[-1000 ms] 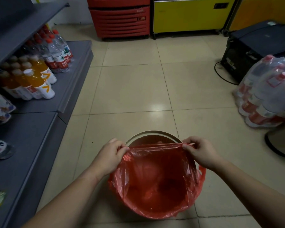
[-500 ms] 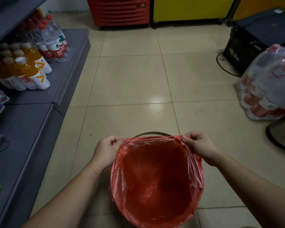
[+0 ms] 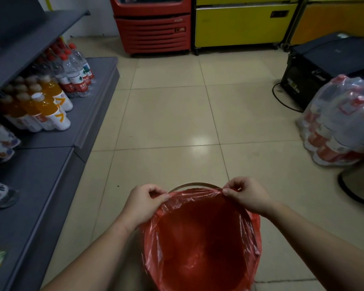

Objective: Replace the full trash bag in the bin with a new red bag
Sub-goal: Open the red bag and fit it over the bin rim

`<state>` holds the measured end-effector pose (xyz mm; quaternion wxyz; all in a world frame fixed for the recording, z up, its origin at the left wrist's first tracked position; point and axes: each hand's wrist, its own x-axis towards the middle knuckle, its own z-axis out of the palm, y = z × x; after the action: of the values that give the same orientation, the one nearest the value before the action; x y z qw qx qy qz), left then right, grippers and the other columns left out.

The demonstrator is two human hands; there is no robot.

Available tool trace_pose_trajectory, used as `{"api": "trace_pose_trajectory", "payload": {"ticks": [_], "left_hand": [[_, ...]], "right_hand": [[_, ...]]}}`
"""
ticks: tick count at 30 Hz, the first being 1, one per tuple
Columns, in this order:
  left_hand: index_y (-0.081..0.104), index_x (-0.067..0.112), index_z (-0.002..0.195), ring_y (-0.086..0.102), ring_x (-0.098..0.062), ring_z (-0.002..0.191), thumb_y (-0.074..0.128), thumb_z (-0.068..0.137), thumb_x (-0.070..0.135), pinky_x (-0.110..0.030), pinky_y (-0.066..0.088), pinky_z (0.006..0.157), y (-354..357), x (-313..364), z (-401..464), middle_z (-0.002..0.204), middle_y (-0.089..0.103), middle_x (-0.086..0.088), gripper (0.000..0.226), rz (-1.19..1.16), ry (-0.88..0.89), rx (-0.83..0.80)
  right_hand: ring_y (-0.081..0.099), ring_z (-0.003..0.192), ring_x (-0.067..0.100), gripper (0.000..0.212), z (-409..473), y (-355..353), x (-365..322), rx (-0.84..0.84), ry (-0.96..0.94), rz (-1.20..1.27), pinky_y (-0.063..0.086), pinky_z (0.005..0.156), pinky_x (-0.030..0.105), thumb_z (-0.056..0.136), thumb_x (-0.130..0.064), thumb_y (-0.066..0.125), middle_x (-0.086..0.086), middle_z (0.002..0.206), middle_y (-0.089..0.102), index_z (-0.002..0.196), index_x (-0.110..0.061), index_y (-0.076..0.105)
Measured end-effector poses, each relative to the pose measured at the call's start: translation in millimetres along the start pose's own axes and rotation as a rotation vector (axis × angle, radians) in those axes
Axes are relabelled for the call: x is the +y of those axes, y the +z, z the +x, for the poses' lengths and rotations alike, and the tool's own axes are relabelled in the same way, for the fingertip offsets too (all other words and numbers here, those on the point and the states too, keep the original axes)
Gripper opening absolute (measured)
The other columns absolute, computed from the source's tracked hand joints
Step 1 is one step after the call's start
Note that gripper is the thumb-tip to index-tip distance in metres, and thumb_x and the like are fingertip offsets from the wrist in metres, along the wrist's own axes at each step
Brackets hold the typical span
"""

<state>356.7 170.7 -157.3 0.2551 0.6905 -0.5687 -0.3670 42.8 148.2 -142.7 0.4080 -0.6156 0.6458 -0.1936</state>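
A thin red plastic bag (image 3: 200, 240) lines a round bin on the floor at bottom centre, its mouth spread wide and its inside empty. Only the far arc of the bin rim (image 3: 194, 184) shows, pale, just beyond the bag's top edge. My left hand (image 3: 144, 203) pinches the bag's far-left edge between thumb and fingers. My right hand (image 3: 247, 195) pinches the far-right edge, and the film is stretched taut between the two hands. The near and right sides of the bag hang folded over the outside of the bin.
A grey shelf unit (image 3: 40, 175) with orange drink bottles (image 3: 51, 110) and water bottles (image 3: 76, 70) runs along the left. A shrink-wrapped bottle pack (image 3: 340, 122) and a black box (image 3: 324, 68) sit at right. Red (image 3: 151, 28) and yellow (image 3: 244, 24) coolers stand at the back.
Both hands lifted the bag's far edge from low across the mouth toward the far rim, opening the bag wide. The head view tilted up slightly.
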Motion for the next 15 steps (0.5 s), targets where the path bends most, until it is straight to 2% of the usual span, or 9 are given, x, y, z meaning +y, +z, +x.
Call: {"api": "trace_pose_trajectory", "payload": {"ticks": [3,7,11,15], "left_hand": [[0.074,0.023,0.065,0.064,-0.001,0.059,0.086,0.075,0.028,-0.020,0.046,0.058,1.2,-2.6,3.7,0.063,0.073,0.009,0.017,-0.005,-0.016,0.056],[0.069,0.016,0.067,0.061,-0.015,0.058,0.080,0.083,0.024,-0.030,0.048,0.061,6.1,-2.2,14.2,0.064,0.071,0.000,0.021,-0.033,-0.044,0.028],[0.068,0.013,0.070,0.062,-0.017,0.056,0.073,0.089,0.022,-0.032,0.050,0.060,16.2,-6.4,27.9,0.063,0.071,-0.002,0.022,-0.110,-0.139,0.023],[0.071,0.011,0.072,0.064,-0.014,0.052,0.072,0.091,0.019,-0.029,0.051,0.059,23.2,-13.4,38.6,0.058,0.072,-0.001,0.021,-0.284,-0.251,-0.012]], "right_hand": [[0.072,0.064,0.006,0.012,3.3,2.3,2.4,0.030,0.012,0.032,0.055,0.057,0.017,0.085,-0.027,0.078,-0.003,0.070,0.076,0.076,-0.019,0.076],[0.072,0.065,0.016,0.019,11.1,6.8,2.7,0.044,0.058,0.079,0.058,0.062,0.028,0.090,-0.024,0.073,0.005,0.071,0.076,0.075,-0.013,0.074],[0.056,0.051,0.004,0.025,20.3,12.9,1.9,0.088,0.059,-0.001,0.044,0.048,0.014,0.091,-0.025,0.070,-0.001,0.061,0.067,0.072,-0.010,0.069],[0.052,0.048,0.003,0.029,28.9,16.6,3.2,0.066,0.101,0.020,0.042,0.049,0.018,0.092,-0.027,0.069,-0.005,0.056,0.062,0.066,-0.014,0.065]]}}
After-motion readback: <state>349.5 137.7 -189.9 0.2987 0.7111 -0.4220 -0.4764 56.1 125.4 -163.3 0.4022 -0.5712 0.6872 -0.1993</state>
